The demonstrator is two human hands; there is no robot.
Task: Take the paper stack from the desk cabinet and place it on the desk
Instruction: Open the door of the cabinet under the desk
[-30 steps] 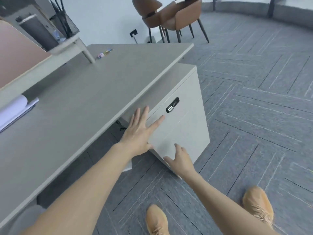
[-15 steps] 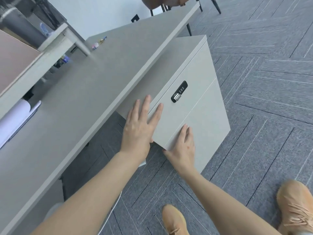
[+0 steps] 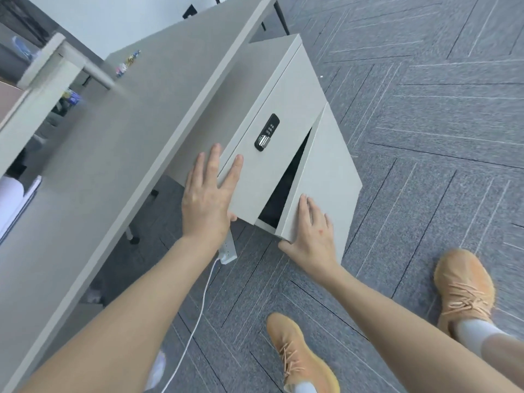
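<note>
A grey desk cabinet (image 3: 283,89) stands under the right end of the grey desk (image 3: 136,131). Its upper front carries a black combination lock (image 3: 267,132). The lower drawer front (image 3: 326,177) is pulled out a little, showing a dark gap (image 3: 286,182); nothing inside can be made out and no paper stack is visible there. My left hand (image 3: 208,194) lies flat with spread fingers on the upper front's near corner. My right hand (image 3: 312,236) holds the near edge of the lower drawer front.
A white roll and sheets (image 3: 14,199) lie at the desk's left edge. A white power strip with cable (image 3: 228,251) sits on the carpet below the cabinet. My two orange shoes (image 3: 300,355) stand on the grey carpet. Small colourful items (image 3: 127,62) rest far back on the desk.
The lower drawer front has come out from the cabinet, opening a dark gap. My right hand moved to its near edge; my left hand stayed on the upper front. The view came closer.
</note>
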